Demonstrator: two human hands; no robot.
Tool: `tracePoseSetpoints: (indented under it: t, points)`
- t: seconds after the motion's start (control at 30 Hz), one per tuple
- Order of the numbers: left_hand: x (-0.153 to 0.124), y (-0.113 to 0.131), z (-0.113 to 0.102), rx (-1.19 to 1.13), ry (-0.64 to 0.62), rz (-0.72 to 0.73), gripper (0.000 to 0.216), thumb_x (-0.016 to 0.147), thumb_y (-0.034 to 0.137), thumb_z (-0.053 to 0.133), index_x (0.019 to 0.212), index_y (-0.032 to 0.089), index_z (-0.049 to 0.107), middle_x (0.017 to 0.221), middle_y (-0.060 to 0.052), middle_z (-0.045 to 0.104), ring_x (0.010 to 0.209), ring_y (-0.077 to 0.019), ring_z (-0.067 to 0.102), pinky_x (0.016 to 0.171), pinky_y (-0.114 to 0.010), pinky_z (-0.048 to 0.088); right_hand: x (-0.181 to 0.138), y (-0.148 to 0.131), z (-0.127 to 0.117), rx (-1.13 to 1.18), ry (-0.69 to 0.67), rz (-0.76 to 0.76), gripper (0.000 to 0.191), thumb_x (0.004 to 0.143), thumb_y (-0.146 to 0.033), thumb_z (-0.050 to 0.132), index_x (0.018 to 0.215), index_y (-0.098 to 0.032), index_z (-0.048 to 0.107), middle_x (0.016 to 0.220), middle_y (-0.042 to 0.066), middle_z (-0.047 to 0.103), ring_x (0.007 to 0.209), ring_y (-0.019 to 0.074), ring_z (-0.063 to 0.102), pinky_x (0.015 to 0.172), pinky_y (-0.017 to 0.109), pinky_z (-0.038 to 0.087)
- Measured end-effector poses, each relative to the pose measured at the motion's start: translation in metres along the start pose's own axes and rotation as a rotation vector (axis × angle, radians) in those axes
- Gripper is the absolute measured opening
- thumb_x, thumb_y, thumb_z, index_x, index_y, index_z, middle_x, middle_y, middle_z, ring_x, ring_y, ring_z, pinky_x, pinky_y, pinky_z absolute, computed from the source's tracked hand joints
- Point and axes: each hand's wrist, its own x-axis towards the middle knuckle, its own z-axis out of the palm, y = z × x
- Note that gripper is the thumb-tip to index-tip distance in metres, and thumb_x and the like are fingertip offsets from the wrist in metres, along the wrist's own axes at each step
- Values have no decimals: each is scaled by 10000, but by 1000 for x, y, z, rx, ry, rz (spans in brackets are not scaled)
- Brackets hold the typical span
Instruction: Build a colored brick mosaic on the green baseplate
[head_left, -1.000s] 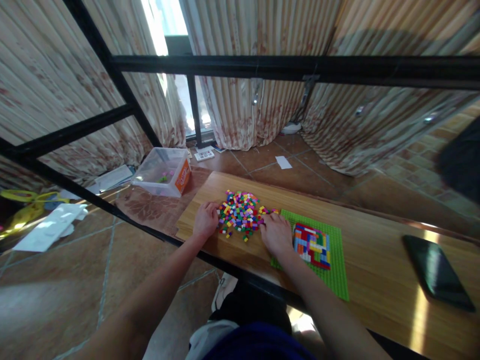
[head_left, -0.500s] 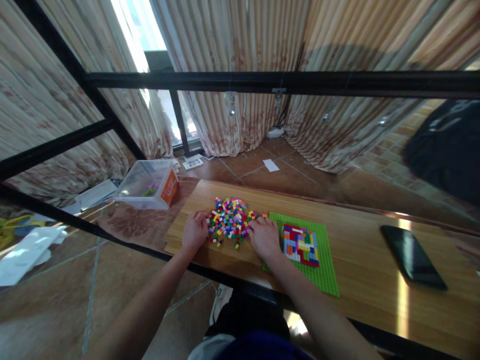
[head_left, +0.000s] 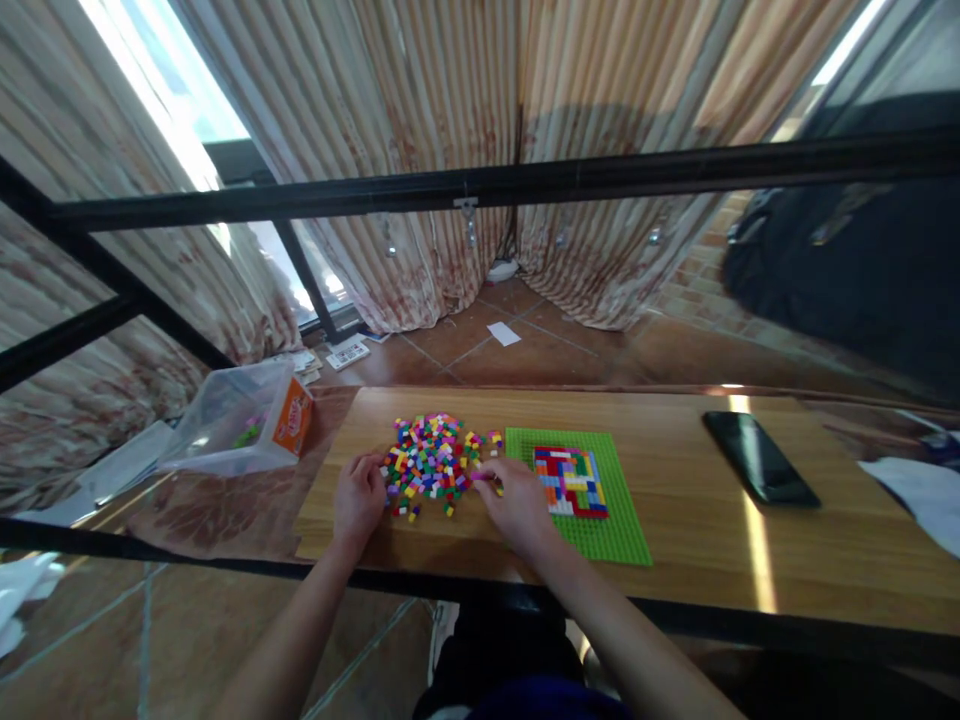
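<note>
A loose pile of small toy building bricks (head_left: 427, 455) in many colours lies on the wooden tabletop. My right hand (head_left: 517, 500) is closed at the pile's right side, pinching a purple brick (head_left: 480, 476) between thumb and fingertips. Against the left edge of the pile rests my left hand (head_left: 361, 498), its fingers curled together; anything inside them is hidden. Beside my right hand lies a green baseplate (head_left: 626, 520). On it sits a square build of bricks (head_left: 574, 483) in red, white, blue, yellow and orange, partly behind my right hand.
A black phone (head_left: 759, 458) lies on the right of the table (head_left: 675, 480). Left of the table, a clear plastic box (head_left: 232, 420) with an orange label stands on the floor. A black metal bar (head_left: 420, 190) crosses beyond the table, in front of curtains (head_left: 450, 100).
My view has turned to the right. My right hand has pinched a purple brick from the pile's right side. My left hand stays at the left edge, its fingers more curled.
</note>
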Motion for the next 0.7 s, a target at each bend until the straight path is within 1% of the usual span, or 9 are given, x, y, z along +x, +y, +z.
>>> tracePoseSetpoints:
  t: [0.1, 0.17, 0.3, 0.4, 0.47, 0.53, 0.7]
  points:
    - [1, -1, 0, 2, 7, -10, 232, 872, 235, 398, 861, 200, 627, 954, -108, 686, 966, -265, 635, 892, -419, 517, -17, 6, -19, 191, 89, 56, 131, 875, -216, 578, 922, -228, 699, 892, 36, 704, 853, 184, 639, 790, 315, 496]
    - [1, -1, 0, 7, 7, -11, 228, 865, 239, 403, 864, 201, 627, 949, -106, 686, 954, -266, 638, 883, -422, 521, -28, 18, -35, 244, 159, 79, 170, 883, -255, 570, 971, -233, 713, 898, 44, 703, 836, 178, 649, 777, 313, 510]
    - [2, -2, -2, 38, -16, 4, 239, 868, 249, 407, 900, 195, 637, 990, -114, 687, 982, -266, 637, 881, -413, 522, -43, 56, -67, 227, 289, 172, 239, 883, -336, 560, 998, -225, 737, 966, 78, 707, 855, 194, 659, 781, 332, 520]
    - [4, -2, -2, 49, -22, 14, 246, 863, 245, 407, 897, 184, 643, 983, -115, 690, 975, -263, 640, 881, -402, 520, -45, 85, -84, 151, 376, 303, 291, 859, -382, 564, 972, -189, 750, 911, 92, 713, 800, 211, 658, 742, 345, 518]
    - [5, -2, -2, 53, -23, 17, 250, 852, 237, 407, 881, 174, 648, 956, -113, 695, 949, -258, 644, 875, -393, 522, -42, 98, -91, 114, 404, 357, 311, 846, -393, 563, 954, -170, 753, 907, 100, 720, 814, 223, 663, 759, 356, 516]
    - [6, -2, -2, 61, -17, 14, 259, 848, 235, 406, 875, 167, 654, 949, -114, 697, 938, -255, 646, 874, -390, 522, -37, 104, -94, 77, 412, 382, 318, 838, -393, 561, 943, -163, 754, 913, 104, 727, 838, 232, 667, 786, 364, 514]
    - [6, -2, -2, 77, -7, 14, 270, 853, 244, 408, 892, 165, 663, 980, -120, 695, 958, -259, 644, 871, -387, 521, -28, 100, -89, 17, 408, 383, 282, 825, -347, 555, 929, -173, 750, 905, 97, 738, 831, 220, 670, 789, 345, 513]
